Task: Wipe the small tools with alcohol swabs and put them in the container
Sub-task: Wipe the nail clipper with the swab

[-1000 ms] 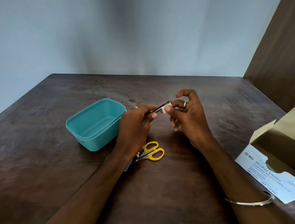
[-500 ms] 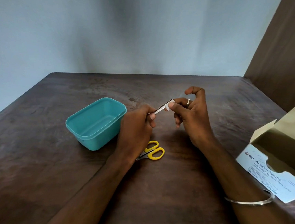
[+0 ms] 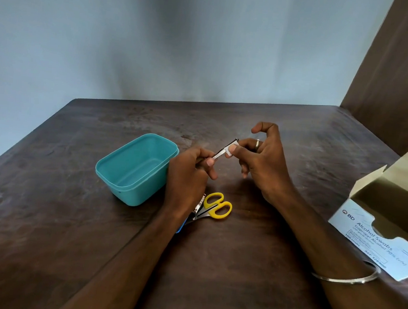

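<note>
My left hand (image 3: pixel 188 175) grips the lower end of a thin metal tool (image 3: pixel 219 154), which points up and to the right. My right hand (image 3: pixel 261 162) pinches a small white alcohol swab (image 3: pixel 228 151) around the tool's upper part, with the index finger raised. A teal container (image 3: pixel 135 170) stands just left of my left hand, and nothing shows inside it. Small scissors with yellow handles (image 3: pixel 215 208) lie on the table below my hands, next to a nail clipper (image 3: pixel 199 204) and a blue item (image 3: pixel 179 228) partly hidden by my left forearm.
An open box of alcohol swabs (image 3: pixel 375 238) sits at the right edge of the dark wooden table (image 3: pixel 44 214). A grey wall runs behind the table, and a brown panel stands at the back right.
My right hand has slid the swab up along the tool toward its tip, and more of the tool's shaft now shows. My left hand stays in place.
</note>
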